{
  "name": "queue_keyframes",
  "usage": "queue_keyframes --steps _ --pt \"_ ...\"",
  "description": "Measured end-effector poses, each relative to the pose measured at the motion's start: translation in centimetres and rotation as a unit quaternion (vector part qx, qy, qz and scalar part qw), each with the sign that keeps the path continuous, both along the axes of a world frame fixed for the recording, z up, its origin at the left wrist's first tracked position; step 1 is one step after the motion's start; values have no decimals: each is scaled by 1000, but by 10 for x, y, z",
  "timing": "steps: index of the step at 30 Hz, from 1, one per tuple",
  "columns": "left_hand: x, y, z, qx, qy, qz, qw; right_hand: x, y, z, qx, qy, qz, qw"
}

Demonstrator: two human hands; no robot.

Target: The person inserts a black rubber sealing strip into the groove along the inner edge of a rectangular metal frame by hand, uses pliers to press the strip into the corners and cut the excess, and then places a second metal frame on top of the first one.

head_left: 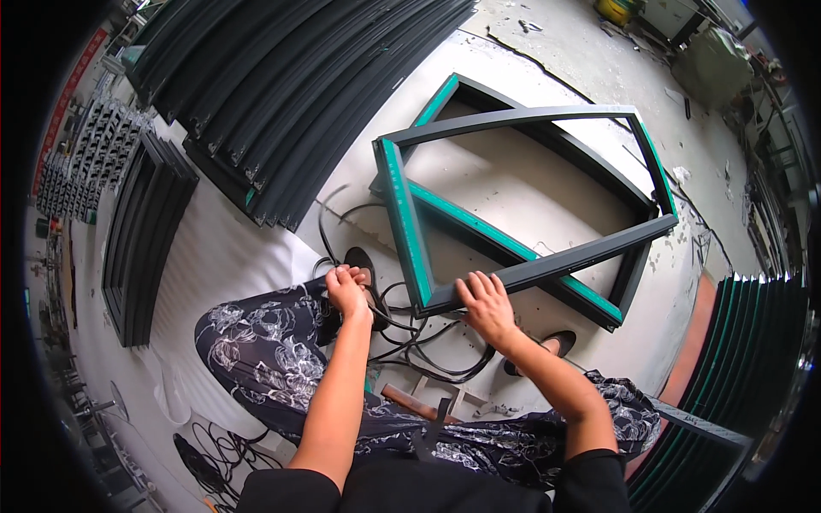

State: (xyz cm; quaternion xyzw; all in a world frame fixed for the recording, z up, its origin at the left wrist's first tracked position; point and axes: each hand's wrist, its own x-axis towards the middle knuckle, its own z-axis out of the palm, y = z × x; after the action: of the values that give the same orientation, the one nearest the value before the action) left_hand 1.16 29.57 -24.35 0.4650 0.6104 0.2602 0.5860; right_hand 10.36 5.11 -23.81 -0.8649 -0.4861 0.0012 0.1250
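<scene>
A dark grey frame with green inner faces (405, 227), like a window frame, lies tilted across a second similar frame (479, 227) on the floor before me. My right hand (488, 311) is on the near rail of the upper frame, its fingers laid over the bar; where the thumb sits is hard to see. To the left, apart from the frames, my left hand (347, 293) is closed in a pinch around a thin black flexible strip. More of that black strip (462, 374) loops loosely on the floor between my feet, under the frame's near corner.
Long dark profiles (291, 94) are stacked at the far left, with shorter ones (145, 244) beside them. Green-and-dark frames (744, 342) stand at the right. A wooden-handled tool (410, 400) and a tangle of black cord (224, 453) lie close to me.
</scene>
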Motion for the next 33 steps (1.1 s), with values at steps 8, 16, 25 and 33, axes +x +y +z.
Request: queue_keyframes --steps 8,16,25,33 --pt "-4 -10 -14 -210 -126 -66 967 9 40 -21 -103 20 -4 994" --pt "-13 -19 -29 -330 -175 -104 922 14 62 -10 -40 41 -65 996" --pt "-12 -28 -44 -412 -212 -176 868 -82 84 -20 243 378 -290 845" --pt "-3 -13 -80 -228 -64 -290 927 -100 60 -48 217 577 -360 700"
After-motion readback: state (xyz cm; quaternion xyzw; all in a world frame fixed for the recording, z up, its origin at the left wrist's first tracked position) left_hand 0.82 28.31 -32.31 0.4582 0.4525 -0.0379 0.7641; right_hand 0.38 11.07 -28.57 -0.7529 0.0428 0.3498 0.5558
